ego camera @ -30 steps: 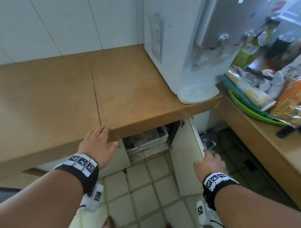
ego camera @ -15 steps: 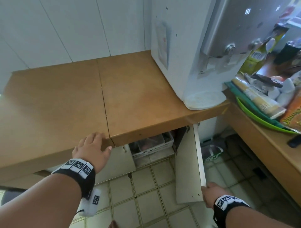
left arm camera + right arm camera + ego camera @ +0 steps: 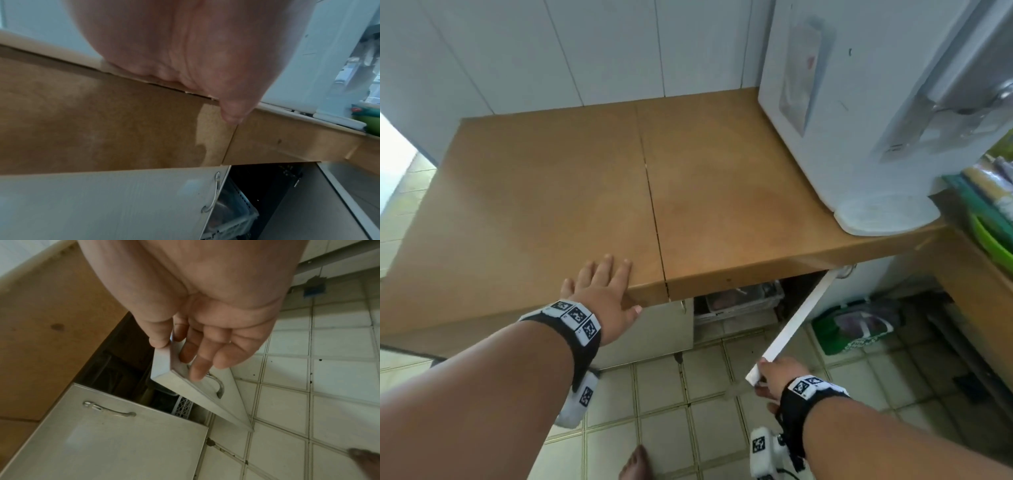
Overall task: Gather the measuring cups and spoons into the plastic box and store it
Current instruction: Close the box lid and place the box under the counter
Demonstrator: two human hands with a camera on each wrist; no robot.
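A clear plastic box sits in a white lattice basket inside the cabinet under the brown counter; no measuring cups or spoons can be made out. My left hand lies flat on the counter's front edge, fingers straight. My right hand pinches the top outer corner of the open white cabinet door, thumb on one face and fingers on the other. The right wrist view shows that grip on the door above its handle. The box also shows in the left wrist view.
A white water dispenser stands on the counter at the right. Beside it a green tray holds packets. A green bag lies on the tiled floor behind the door. The left cabinet door is closed. A bare foot is below.
My right hand slid along the door's top edge to its outer corner, and the door has swung left toward the opening. The left hand stays on the counter edge.
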